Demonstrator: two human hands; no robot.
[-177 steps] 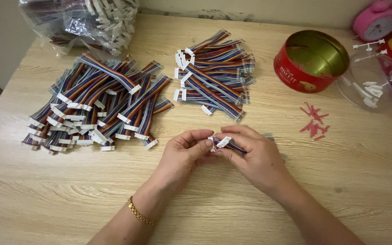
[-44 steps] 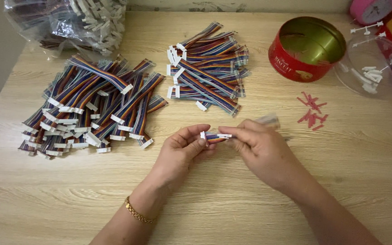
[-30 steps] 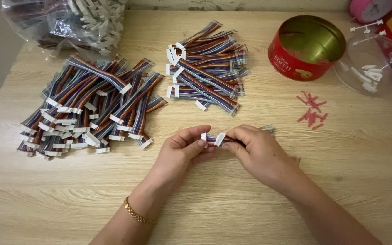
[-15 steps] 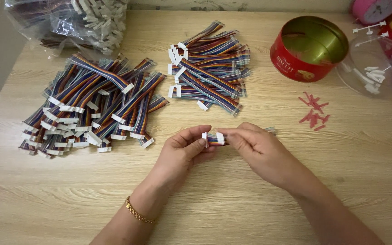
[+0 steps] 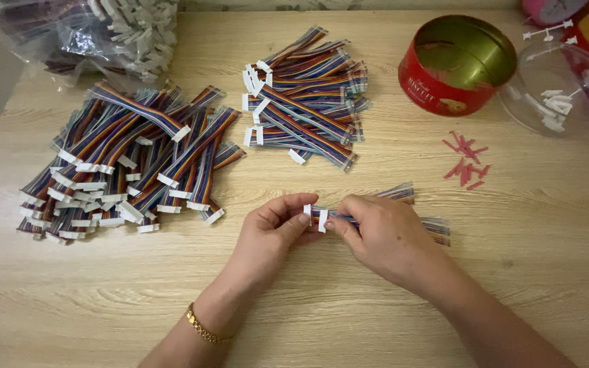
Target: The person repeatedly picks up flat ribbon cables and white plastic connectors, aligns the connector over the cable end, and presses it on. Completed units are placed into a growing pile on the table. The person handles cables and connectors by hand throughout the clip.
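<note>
Both hands' fingers (image 5: 293, 204) pinch ribbon cables (image 5: 322, 217).

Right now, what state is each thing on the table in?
Left hand: pinching the cable bundle's white connector end.
Right hand: gripping the same bundle.
Cable bundle: held between both hands.
Large cable pile: loose heap.
Smaller cable pile: stacked.
Red tin: open.
Plastic bag: crumpled, holding parts.

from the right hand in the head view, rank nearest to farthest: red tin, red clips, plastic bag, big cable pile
1. Red clips, just up-right of the right hand.
2. Red tin, farther up-right.
3. Big cable pile, far left.
4. Plastic bag, top-left corner.
</note>
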